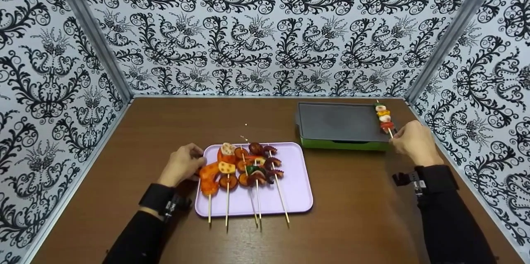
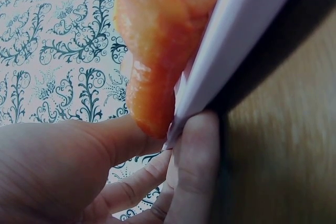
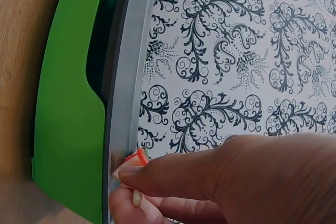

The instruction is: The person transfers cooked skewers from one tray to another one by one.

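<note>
A pink tray [image 1: 296, 181] holds several food skewers, among them an orange wing-like piece [image 1: 210, 179] and dark curled pieces [image 1: 273, 162]. My left hand [image 1: 184, 164] pinches the tray's left rim, thumb above and fingers beneath, as the left wrist view shows. At the grill's right end, my right hand [image 1: 416, 142] pinches the stick of a vegetable skewer [image 1: 385, 117] with white, yellow and red pieces. That skewer lies along the right edge of the grey grill plate [image 1: 339, 121]. In the right wrist view, most of the skewer is hidden behind the thumb and fingers.
The grill's green base [image 3: 68, 93] stands on the brown table [image 1: 174, 119] at the back right. Patterned walls [image 1: 265, 32] enclose the table at the back and sides. Stick ends jut over the tray's front rim.
</note>
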Tool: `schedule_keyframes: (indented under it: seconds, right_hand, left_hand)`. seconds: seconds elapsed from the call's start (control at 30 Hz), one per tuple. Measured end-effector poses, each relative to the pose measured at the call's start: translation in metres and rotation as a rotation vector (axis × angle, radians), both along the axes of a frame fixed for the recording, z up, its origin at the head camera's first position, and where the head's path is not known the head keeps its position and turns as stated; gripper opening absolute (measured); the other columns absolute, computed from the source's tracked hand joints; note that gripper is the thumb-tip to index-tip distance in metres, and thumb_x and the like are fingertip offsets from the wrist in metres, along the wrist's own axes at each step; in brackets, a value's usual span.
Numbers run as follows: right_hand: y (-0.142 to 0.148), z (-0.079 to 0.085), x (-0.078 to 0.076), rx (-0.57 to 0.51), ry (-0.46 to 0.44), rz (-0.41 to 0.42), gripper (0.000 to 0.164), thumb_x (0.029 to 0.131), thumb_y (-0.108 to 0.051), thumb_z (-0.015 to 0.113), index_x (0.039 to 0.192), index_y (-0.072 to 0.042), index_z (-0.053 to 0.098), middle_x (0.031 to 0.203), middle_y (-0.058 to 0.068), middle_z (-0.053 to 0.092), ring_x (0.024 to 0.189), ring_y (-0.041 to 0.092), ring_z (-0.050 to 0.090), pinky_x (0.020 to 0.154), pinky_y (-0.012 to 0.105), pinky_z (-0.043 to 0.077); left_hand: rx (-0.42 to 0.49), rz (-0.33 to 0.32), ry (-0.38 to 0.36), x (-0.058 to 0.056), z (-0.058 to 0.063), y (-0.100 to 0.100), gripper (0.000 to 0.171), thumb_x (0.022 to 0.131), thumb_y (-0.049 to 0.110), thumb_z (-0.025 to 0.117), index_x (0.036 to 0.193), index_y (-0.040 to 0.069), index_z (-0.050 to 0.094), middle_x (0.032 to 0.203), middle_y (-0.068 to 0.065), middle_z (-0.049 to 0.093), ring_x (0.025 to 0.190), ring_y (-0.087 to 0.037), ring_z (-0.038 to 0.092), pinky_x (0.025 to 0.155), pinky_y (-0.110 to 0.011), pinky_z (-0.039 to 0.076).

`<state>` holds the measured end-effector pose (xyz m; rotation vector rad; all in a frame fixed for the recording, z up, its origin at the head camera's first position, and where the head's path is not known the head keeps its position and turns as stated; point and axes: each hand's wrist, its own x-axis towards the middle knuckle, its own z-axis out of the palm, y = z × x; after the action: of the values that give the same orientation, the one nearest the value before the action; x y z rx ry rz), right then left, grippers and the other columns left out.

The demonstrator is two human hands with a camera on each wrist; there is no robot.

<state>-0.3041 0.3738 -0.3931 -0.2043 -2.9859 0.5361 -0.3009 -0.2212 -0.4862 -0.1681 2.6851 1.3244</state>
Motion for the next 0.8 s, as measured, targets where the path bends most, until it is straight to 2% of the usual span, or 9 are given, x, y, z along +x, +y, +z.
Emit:
schedule_keyframes:
  seconds: [0.17,0.33,0.43,0.6,0.8]
  right_hand:
    - [0.0008,0.0016,-0.0006,-0.006,-0.067,0.012,0.020,0.074,-0.026,0.072,0.081,-0.008,0.072,0.078,0.012,0.071,0.069,0.026,0.062,0.065,0.045,0.049]
    - [0.0013,0.0020,0.0000,-0.026,-0.124,-0.004,0.021,0.073,-0.030,0.072,0.080,-0.010,0.072,0.087,0.016,0.070,0.075,0.027,0.060,0.066,0.044,0.047]
    - [0.0019,0.0016,-0.0002,-0.040,-0.145,-0.006,0.024,0.074,-0.032,0.071,0.083,-0.010,0.072,0.083,0.012,0.071,0.072,0.025,0.060,0.062,0.038,0.046]
    - [0.0034,-0.0011,0.0000,-0.038,-0.137,-0.003,0.028,0.073,-0.037,0.071,0.083,-0.010,0.072,0.073,0.003,0.071,0.068,0.022,0.060,0.058,0.033,0.043]
    - [0.0012,-0.0036,0.0014,-0.026,-0.077,-0.003,0.018,0.073,-0.030,0.070,0.078,-0.012,0.073,0.066,0.000,0.070,0.065,0.021,0.061,0.054,0.025,0.041]
  left_hand:
    - [-0.015,0.000,-0.003,0.0010,-0.0004,0.0000,0.030,0.083,0.023,0.063,0.110,0.013,0.056,0.101,-0.013,0.059,0.070,-0.020,0.064,0.052,-0.034,0.058]
    - [-0.012,0.003,-0.014,0.0009,-0.0008,-0.0003,0.030,0.083,0.023,0.064,0.110,0.013,0.056,0.101,-0.013,0.059,0.071,-0.020,0.064,0.052,-0.034,0.058]
    - [-0.006,0.002,-0.015,-0.0001,-0.0007,-0.0004,0.030,0.083,0.023,0.064,0.110,0.013,0.056,0.103,-0.013,0.059,0.070,-0.020,0.064,0.052,-0.034,0.058]
    - [-0.016,-0.006,-0.008,-0.0008,-0.0007,-0.0006,0.030,0.083,0.024,0.064,0.110,0.013,0.056,0.104,-0.013,0.059,0.070,-0.020,0.063,0.051,-0.033,0.058]
    - [-0.017,0.001,0.006,-0.0001,-0.0008,-0.0004,0.028,0.082,0.023,0.064,0.108,0.013,0.057,0.098,-0.013,0.060,0.064,-0.020,0.065,0.050,-0.034,0.058]
